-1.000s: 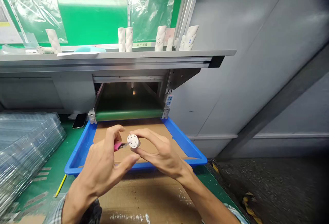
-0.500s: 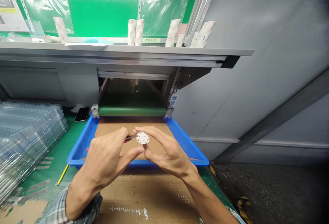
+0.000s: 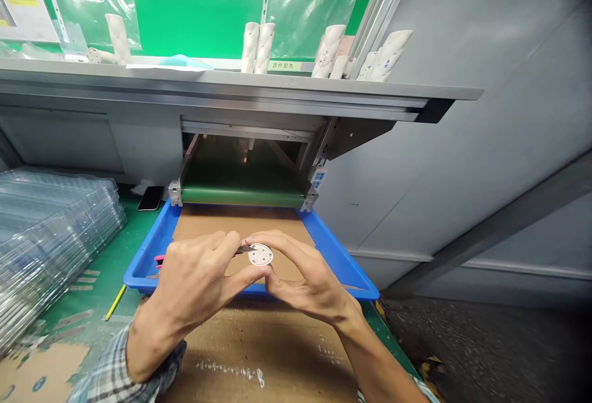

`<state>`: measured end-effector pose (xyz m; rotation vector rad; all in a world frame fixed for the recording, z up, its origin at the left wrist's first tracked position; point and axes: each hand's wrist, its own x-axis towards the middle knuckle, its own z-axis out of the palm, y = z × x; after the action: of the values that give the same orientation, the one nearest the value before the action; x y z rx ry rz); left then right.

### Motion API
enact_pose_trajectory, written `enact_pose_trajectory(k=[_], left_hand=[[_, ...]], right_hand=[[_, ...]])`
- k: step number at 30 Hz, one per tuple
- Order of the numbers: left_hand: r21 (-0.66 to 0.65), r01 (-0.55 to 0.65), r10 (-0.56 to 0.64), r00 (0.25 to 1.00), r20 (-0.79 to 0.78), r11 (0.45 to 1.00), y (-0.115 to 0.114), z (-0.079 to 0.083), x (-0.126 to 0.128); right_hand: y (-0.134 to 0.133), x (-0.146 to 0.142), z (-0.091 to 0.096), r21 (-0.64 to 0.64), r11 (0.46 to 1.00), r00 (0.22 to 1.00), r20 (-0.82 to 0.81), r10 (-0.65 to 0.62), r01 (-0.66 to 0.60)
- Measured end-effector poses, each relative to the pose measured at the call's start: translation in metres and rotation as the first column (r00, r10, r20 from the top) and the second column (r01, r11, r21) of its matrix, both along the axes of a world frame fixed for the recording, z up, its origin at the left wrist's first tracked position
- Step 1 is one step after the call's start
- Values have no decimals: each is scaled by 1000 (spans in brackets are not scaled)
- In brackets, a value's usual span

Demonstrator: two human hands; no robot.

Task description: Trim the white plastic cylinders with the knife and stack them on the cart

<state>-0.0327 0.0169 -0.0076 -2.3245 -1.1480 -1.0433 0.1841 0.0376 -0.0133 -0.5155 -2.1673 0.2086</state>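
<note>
My left hand (image 3: pixel 197 282) grips a pink-handled knife (image 3: pixel 160 260), with the handle sticking out past the hand and the dark metal blade (image 3: pixel 246 249) reaching the edge of a white round part (image 3: pixel 261 255). My right hand (image 3: pixel 305 282) holds that part between thumb and fingertips. Its flat end faces up and shows several small holes. The rest of the part is hidden behind my fingers. Both hands are above a blue plastic tray (image 3: pixel 143 279) and do not touch it.
Brown cardboard (image 3: pixel 217 224) lines the tray, and more cardboard (image 3: pixel 259 353) lies in front of it. Stacked clear plastic trays (image 3: pixel 50 236) stand left, near a phone (image 3: pixel 150 198) and a yellow pencil (image 3: pixel 115 302). A green conveyor roller (image 3: pixel 240 197) runs behind the tray, under a shelf (image 3: pixel 231 82) holding white cylinders.
The white part has turned so its flat end faces up. The knife has swung, its handle now pointing left. The whole view has tilted upward and shifted slightly.
</note>
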Motion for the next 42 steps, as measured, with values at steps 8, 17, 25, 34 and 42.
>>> enact_pose_trajectory(k=[8, 17, 25, 34, 42], left_hand=[[68, -56, 61, 996, -70, 996, -3, 2, 0], [54, -36, 39, 998, -56, 998, -2, 2, 0], [-20, -17, 17, 1000, 12, 1000, -3, 1, -1], [-3, -74, 74, 997, -8, 997, -7, 1, 3], [29, -99, 100, 994, -34, 995, -9, 0, 6]], right_hand=[[1, 2, -5, 52, 998, 999, -8, -34, 35], [1, 3, -3, -6, 1000, 1000, -7, -14, 14], [1, 6, 1, -68, 997, 998, -50, 33, -36], [3, 7, -3, -16, 1000, 992, -122, -9, 7], [0, 2, -5, 60, 992, 982, -159, -103, 114]])
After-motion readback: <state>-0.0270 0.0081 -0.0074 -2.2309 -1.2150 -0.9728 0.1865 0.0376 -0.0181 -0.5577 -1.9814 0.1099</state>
